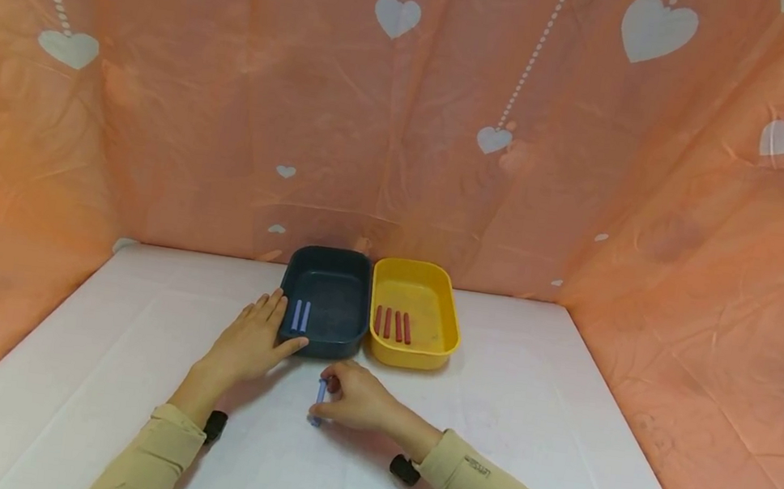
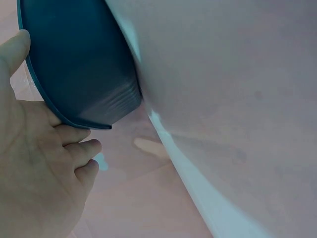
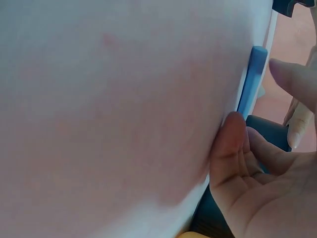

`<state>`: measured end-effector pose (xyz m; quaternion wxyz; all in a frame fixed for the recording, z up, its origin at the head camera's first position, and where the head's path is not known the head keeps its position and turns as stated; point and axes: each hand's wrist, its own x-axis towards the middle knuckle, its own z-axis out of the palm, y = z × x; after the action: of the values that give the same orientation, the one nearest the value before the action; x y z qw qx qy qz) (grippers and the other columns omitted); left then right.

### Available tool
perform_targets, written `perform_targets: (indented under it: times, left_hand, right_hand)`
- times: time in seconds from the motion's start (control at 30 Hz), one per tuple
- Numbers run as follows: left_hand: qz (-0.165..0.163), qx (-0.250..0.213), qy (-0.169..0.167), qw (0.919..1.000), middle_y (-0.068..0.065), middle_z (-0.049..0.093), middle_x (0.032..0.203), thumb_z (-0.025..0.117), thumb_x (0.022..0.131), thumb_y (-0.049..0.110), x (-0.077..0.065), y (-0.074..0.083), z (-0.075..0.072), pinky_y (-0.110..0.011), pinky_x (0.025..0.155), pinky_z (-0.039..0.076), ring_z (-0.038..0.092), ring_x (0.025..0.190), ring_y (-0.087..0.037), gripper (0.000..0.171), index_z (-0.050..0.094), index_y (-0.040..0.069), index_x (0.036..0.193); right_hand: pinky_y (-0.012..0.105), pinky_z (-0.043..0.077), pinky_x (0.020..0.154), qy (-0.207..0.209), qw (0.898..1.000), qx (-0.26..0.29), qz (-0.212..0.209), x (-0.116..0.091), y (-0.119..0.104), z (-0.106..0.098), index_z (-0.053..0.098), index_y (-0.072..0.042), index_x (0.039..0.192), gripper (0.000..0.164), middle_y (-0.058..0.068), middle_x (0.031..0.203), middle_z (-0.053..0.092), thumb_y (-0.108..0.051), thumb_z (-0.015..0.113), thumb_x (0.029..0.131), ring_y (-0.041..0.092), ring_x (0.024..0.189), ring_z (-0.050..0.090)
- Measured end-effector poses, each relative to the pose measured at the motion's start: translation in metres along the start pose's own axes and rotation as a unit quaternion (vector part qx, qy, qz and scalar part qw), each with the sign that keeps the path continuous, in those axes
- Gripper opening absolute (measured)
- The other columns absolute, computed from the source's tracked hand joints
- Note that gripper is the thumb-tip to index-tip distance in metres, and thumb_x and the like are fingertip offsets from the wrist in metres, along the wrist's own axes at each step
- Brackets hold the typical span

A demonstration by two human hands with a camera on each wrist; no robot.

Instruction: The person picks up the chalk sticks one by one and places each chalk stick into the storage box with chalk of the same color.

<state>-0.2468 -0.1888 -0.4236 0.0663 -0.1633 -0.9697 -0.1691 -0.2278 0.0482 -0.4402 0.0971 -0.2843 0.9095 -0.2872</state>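
Note:
My left hand (image 1: 249, 341) rests against the near-left corner of a dark blue tray (image 1: 328, 348), its fingers along the left side and its thumb at the front. In the left wrist view the fingers (image 2: 81, 153) touch the tray's rim. Inside that tray lie two blue sticks (image 1: 305, 317), side by side. My right hand (image 1: 360, 400) is on the table in front of the trays, thumb and fingers curled about another blue stick (image 3: 252, 79). The right wrist view shows this stick at the table surface, between thumb and fingers; the exact contact is partly hidden.
A yellow tray (image 1: 455, 330) stands directly right of the dark one, with several dark red sticks (image 1: 398, 327) at its left side. The white table (image 1: 524, 424) is bounded by orange cloth (image 1: 435, 193) with hearts at the back and sides.

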Motion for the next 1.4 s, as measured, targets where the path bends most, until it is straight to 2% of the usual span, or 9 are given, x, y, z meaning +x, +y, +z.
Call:
perform_targets:
  times: [0.4, 0.6, 0.97, 1.23, 1.4]
  left_hand:
    - [-0.003, 0.001, -0.002, 1.0000, -0.035, 0.023, 0.164, 0.058, 0.105, 0.048, -0.001, 0.001, -0.001, -0.064, 0.123, 0.021, 0.024, 0.151, -0.053, 0.088, 0.029, -0.019, 0.154]
    - [-0.004, 0.002, -0.002, 1.0000, -0.035, 0.022, 0.165, 0.058, 0.105, 0.049, 0.000, -0.001, -0.001, -0.064, 0.123, 0.021, 0.024, 0.152, -0.053, 0.088, 0.029, -0.018, 0.154]
    - [-0.006, -0.001, -0.008, 0.9999, -0.035, 0.022, 0.165, 0.057, 0.105, 0.049, -0.001, 0.000, -0.001, -0.064, 0.123, 0.020, 0.023, 0.152, -0.053, 0.088, 0.029, -0.018, 0.154]
    - [-0.003, 0.000, 0.001, 1.0000, -0.035, 0.023, 0.164, 0.057, 0.105, 0.049, 0.000, 0.000, 0.000, -0.064, 0.122, 0.021, 0.024, 0.151, -0.054, 0.088, 0.030, -0.019, 0.153]
    - [-0.003, -0.001, 0.001, 1.0000, -0.035, 0.023, 0.164, 0.057, 0.105, 0.049, 0.000, 0.000, 0.001, -0.064, 0.122, 0.022, 0.024, 0.151, -0.054, 0.088, 0.030, -0.018, 0.154]
  right_hand:
    - [0.022, 0.049, 0.082, -0.001, 1.000, -0.009, 0.008, 0.004, 0.000, 0.002, 0.068, -0.007, 0.116, 0.050, -0.007, 0.093, 0.060, -0.033, 0.091, 0.080, 0.006, 0.086, 0.053]
    - [0.023, 0.051, 0.082, 0.000, 1.000, 0.018, 0.012, 0.008, 0.000, 0.001, 0.068, -0.010, 0.118, 0.050, -0.007, 0.093, 0.065, -0.030, 0.092, 0.079, 0.005, 0.085, 0.057]
    - [0.021, 0.053, 0.078, 0.035, 0.996, 0.083, -0.008, 0.007, -0.005, 0.002, 0.067, -0.011, 0.111, 0.033, -0.003, 0.097, 0.066, -0.014, 0.087, 0.085, 0.004, 0.081, 0.061]
    - [0.019, 0.052, 0.066, 0.065, 0.990, 0.126, -0.028, 0.006, -0.009, 0.003, 0.069, -0.009, 0.104, 0.019, 0.000, 0.098, 0.066, -0.009, 0.080, 0.089, 0.002, 0.071, 0.061]
    - [0.020, 0.056, 0.059, 0.075, 0.984, 0.161, -0.031, 0.004, -0.011, 0.003, 0.069, -0.008, 0.100, 0.014, 0.000, 0.096, 0.065, -0.006, 0.078, 0.089, 0.002, 0.067, 0.062]
